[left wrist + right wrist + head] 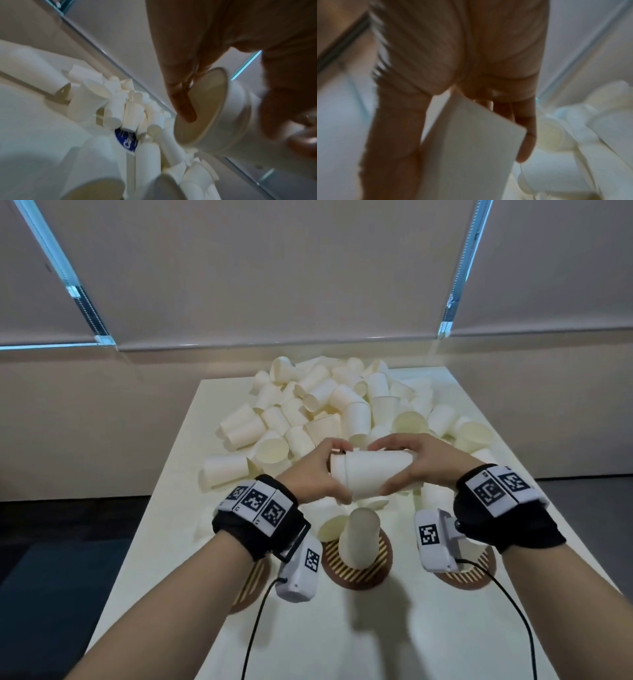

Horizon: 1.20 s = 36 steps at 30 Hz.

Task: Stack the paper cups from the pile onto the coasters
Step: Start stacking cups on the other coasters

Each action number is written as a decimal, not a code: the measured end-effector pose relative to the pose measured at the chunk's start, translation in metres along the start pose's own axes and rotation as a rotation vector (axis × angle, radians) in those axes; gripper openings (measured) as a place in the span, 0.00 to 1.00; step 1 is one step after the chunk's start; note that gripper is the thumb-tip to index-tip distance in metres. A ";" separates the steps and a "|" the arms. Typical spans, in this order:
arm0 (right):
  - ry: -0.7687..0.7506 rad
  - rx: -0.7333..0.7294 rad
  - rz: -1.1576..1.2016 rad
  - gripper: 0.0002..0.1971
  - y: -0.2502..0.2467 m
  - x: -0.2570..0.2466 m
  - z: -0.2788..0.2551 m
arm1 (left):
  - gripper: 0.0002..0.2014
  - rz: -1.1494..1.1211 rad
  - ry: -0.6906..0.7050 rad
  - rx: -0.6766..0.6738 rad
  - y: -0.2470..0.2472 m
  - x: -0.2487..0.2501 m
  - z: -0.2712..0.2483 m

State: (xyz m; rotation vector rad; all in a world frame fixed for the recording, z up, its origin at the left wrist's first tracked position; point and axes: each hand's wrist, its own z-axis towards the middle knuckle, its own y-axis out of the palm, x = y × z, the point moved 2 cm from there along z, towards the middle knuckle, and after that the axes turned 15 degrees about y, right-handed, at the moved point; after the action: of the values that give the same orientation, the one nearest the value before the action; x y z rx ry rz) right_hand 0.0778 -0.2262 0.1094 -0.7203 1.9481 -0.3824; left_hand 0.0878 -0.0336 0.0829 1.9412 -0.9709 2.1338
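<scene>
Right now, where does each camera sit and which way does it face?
Head: worn on the head, looking forward and down at the table; both forearms, left hand and right hand show.
Left wrist: looks along the left hand's fingers at the held cups and the cup pile.
Right wrist: blurred, looks along the right hand's fingers.
All share the held cups.

Matt paper cups (329, 412) — smooth pale tabletop (342, 638)

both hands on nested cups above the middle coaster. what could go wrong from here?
1. The held cups lie sideways between the left hand and right hand; squeezing may crush the paper.
2. Lowering them could topple the upside-down stack on the middle coaster.
3. The wrist cable might snag.
</scene>
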 end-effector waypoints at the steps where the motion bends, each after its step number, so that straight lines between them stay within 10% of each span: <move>1: 0.003 0.022 -0.035 0.33 0.001 -0.003 -0.004 | 0.46 0.015 -0.005 -0.046 0.006 -0.002 -0.001; 6: -0.069 0.167 -0.126 0.29 0.015 -0.015 -0.026 | 0.58 0.014 0.035 -0.173 0.035 -0.013 -0.005; 23: 0.060 0.112 -0.574 0.32 0.101 0.048 0.024 | 0.24 0.918 -0.424 -0.233 0.036 -0.110 -0.015; 30: -0.015 0.116 -0.415 0.52 0.092 0.016 0.033 | 0.21 0.808 -0.348 0.021 0.005 -0.087 0.001; 36: -0.124 0.108 -0.347 0.45 0.098 -0.038 0.049 | 0.14 0.332 -0.399 0.282 -0.028 -0.037 0.015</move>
State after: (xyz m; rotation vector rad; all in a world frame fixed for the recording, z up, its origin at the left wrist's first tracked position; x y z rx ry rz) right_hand 0.1021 -0.1248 0.0598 -0.9905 1.6727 -0.6336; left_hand 0.1208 -0.0065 0.0594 2.5769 -1.1794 2.1919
